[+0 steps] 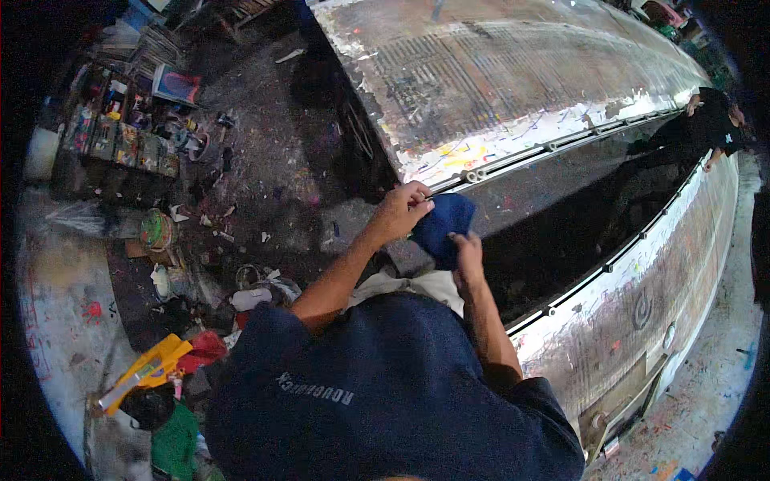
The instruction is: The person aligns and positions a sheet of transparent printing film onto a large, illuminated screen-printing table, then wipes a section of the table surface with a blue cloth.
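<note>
A dark blue cloth piece (446,224) with a rounded outline hangs between my two hands, in front of my body. My left hand (399,212) pinches its upper left edge, thumb against fingers, close to the corner of a long table. My right hand (467,255) grips the lower right side of the cloth, thumb on top; its fingers are partly hidden and a little blurred. What lies behind the cloth cannot be seen.
The long, paint-stained table (497,76) ahead has a metal rail (513,164) along its edge. A second such table (634,313) runs on my right. Between them at the far end stands another person (706,128). A cluttered rack (120,132) and a yellow bag (152,369) are left.
</note>
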The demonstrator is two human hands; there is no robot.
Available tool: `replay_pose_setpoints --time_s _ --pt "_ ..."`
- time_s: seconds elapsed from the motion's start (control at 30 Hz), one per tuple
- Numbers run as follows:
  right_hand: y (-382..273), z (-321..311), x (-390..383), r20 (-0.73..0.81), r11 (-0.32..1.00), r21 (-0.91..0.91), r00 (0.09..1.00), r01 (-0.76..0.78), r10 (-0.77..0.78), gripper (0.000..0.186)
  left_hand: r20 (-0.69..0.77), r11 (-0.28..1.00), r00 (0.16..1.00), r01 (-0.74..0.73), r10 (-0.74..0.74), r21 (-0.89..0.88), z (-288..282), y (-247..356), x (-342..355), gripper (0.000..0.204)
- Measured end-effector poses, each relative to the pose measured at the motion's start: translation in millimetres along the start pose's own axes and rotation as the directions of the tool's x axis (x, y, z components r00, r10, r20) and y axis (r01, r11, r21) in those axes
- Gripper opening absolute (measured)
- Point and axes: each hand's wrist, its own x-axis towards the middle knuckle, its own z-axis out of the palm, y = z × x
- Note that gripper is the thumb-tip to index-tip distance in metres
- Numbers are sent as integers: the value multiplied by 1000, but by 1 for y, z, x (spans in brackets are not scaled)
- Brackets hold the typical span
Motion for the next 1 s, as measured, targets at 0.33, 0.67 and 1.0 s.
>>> replay_pose_setpoints --time_s 0.33,0.67,1.0 --pt "-91 -59 126 -272 995 81 960 -51 71 39 -284 982 949 168 -138 83 -1 -128 101 23" --pt "-256 15 313 41 915 -85 919 394 -392 40 -509 825 833 434 -215 362 12 -162 166 17" --pt "-261 83 400 279 831 -315 882 458 -380 44 -502 511 694 720 -516 470 41 -133 187 74"
